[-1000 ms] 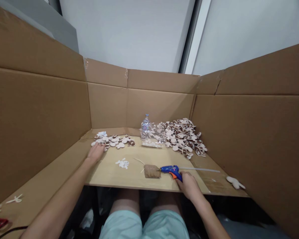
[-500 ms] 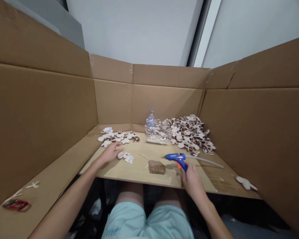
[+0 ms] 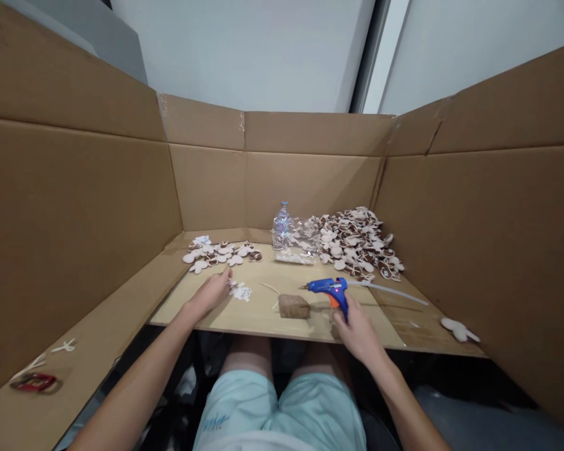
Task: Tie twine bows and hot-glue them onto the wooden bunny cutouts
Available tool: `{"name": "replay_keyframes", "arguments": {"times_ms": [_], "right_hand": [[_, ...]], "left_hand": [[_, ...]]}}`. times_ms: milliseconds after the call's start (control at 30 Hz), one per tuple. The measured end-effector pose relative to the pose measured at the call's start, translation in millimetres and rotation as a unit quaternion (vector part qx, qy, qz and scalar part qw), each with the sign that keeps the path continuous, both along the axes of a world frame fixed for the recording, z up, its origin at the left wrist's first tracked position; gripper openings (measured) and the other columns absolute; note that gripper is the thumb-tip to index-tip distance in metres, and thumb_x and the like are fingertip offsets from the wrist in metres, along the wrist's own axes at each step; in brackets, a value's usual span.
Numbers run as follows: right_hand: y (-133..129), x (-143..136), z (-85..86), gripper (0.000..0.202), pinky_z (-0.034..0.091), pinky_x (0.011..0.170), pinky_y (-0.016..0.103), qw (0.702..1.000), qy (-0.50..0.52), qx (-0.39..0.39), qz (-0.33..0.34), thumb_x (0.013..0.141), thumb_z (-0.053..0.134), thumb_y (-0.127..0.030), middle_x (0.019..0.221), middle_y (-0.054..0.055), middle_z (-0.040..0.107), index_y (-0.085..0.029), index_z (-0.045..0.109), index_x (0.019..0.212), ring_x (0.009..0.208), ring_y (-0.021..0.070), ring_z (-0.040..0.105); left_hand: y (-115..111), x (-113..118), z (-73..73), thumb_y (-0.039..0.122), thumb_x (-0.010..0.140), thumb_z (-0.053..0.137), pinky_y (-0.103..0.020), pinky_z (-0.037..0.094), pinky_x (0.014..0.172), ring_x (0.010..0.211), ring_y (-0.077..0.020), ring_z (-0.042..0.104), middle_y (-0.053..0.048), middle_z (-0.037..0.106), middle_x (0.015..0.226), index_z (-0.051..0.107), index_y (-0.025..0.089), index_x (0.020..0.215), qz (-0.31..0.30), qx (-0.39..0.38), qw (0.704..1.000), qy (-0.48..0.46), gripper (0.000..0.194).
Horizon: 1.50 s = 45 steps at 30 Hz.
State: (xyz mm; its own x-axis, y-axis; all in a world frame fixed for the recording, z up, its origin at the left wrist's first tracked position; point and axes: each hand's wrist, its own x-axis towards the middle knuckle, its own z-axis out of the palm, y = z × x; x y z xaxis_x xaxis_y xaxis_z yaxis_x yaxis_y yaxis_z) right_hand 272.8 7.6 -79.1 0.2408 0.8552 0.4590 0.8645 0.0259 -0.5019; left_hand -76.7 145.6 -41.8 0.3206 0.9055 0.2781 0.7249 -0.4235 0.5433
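My right hand [image 3: 357,329] is wrapped around the handle of a blue hot glue gun [image 3: 329,287] with an orange trigger. Its nozzle points left, above the board, and a long glue stick [image 3: 390,289] trails from its rear. At the left, my left hand [image 3: 215,292] has its fingers pinched together on a white felt piece [image 3: 232,285], mostly hidden by the fingers. Right beside these fingertips lies a small pile of thin white cut-out pieces [image 3: 242,292]. Between the two hands rests a brown block [image 3: 294,307], with a thin cream cord [image 3: 269,287] behind it.
White and brown felt shapes [image 3: 223,252] lie at the back left; a large heap [image 3: 357,241] fills the back right. A plastic bottle [image 3: 282,222] stands behind clear bags [image 3: 296,255]. Cardboard walls [image 3: 310,181] enclose the board. Red-handled snips [image 3: 34,382] lie far left.
My left hand has closed its spread fingers over the white felt piece beside the cut-outs. The glue gun in my right hand has shifted slightly left; the view has tilted a little.
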Motion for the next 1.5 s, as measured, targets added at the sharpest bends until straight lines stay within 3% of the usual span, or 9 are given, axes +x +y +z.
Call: {"name": "replay_keyframes", "arguments": {"times_ms": [133, 267, 467, 600, 733, 1100, 1500], "right_hand": [[-5.5, -3.9, 8.1, 0.057, 0.048, 0.09, 0.042, 1.0, 0.014, 0.0, 0.011, 0.085, 0.049, -0.042, 0.113, 0.019, 0.063, -0.008, 0.048, 0.13, 0.104, 0.0301, 0.061], [-11.4, -10.1, 14.4, 0.057, 0.048, 0.091, 0.044, 0.999, 0.034, 0.031, 0.012, 0.088, 0.046, -0.048, 0.118, 0.02, 0.062, -0.008, 0.05, 0.128, 0.108, 0.031, 0.06], [-33.3, -27.8, 32.6, 0.051, 0.051, 0.079, 0.038, 0.994, 0.043, 0.096, 0.038, 0.088, 0.052, -0.051, 0.104, 0.015, 0.066, -0.013, 0.056, 0.121, 0.094, 0.0284, 0.064], [-52.7, -40.9, 45.2, 0.045, 0.051, 0.072, 0.034, 0.99, 0.036, 0.118, 0.067, 0.088, 0.055, -0.049, 0.098, 0.013, 0.066, -0.016, 0.058, 0.119, 0.085, 0.0251, 0.064], [-64.8, -49.0, 49.1, 0.043, 0.052, 0.072, 0.034, 0.989, 0.035, 0.121, 0.083, 0.088, 0.056, -0.047, 0.093, 0.012, 0.065, -0.016, 0.059, 0.117, 0.08, 0.0244, 0.063], [-69.2, -53.9, 48.8, 0.039, 0.053, 0.074, 0.032, 0.984, 0.057, 0.12, 0.122, 0.088, 0.059, -0.04, 0.097, 0.012, 0.066, -0.016, 0.06, 0.118, 0.082, 0.023, 0.065], [-69.3, -51.0, 46.9, 0.039, 0.057, 0.071, 0.029, 0.977, 0.004, 0.183, 0.107, 0.089, 0.057, -0.04, 0.099, 0.015, 0.07, -0.012, 0.063, 0.115, 0.084, 0.0229, 0.069]], "left_hand": [[0.2, -3.5, -0.1, 0.021, 0.076, 0.05, -0.035, 0.047, 0.077, 0.075, -0.0221, 0.059, -0.005, 0.065, 0.071, 0.061, 0.019, 0.075, 0.027, -0.002, 0.997, -0.076, 0.011], [-13.4, -0.4, 5.4, 0.033, 0.08, 0.05, -0.035, 0.053, 0.076, 0.081, -0.0233, 0.064, -0.01, 0.071, 0.086, 0.066, 0.016, 0.08, 0.054, -0.012, 0.981, -0.186, 0.024], [-76.7, 33.8, 23.2, 0.044, 0.077, 0.064, -0.035, 0.057, 0.084, 0.097, -0.0249, 0.069, -0.012, 0.073, 0.105, 0.067, 0.013, 0.1, 0.019, -0.037, 0.941, -0.337, 0.039], [-119.6, 55.2, 35.4, 0.035, 0.074, 0.072, -0.033, 0.054, 0.091, 0.098, -0.0232, 0.069, -0.008, 0.075, 0.1, 0.071, 0.016, 0.096, -0.02, -0.07, 0.907, -0.415, 0.029], [-141.8, 64.1, 43.8, 0.029, 0.075, 0.073, -0.032, 0.056, 0.087, 0.094, -0.0221, 0.07, -0.005, 0.077, 0.096, 0.074, 0.018, 0.093, -0.051, -0.101, 0.897, -0.427, 0.021], [-158.5, 67.5, 50.7, 0.028, 0.076, 0.072, -0.035, 0.057, 0.088, 0.093, -0.022, 0.071, -0.006, 0.077, 0.099, 0.075, 0.019, 0.095, -0.068, -0.133, 0.893, -0.425, 0.022], [-162.8, 65.6, 54.1, 0.026, 0.078, 0.07, -0.031, 0.057, 0.085, 0.092, -0.0207, 0.071, -0.006, 0.077, 0.098, 0.075, 0.018, 0.096, -0.074, -0.128, 0.897, -0.416, 0.02]]}}
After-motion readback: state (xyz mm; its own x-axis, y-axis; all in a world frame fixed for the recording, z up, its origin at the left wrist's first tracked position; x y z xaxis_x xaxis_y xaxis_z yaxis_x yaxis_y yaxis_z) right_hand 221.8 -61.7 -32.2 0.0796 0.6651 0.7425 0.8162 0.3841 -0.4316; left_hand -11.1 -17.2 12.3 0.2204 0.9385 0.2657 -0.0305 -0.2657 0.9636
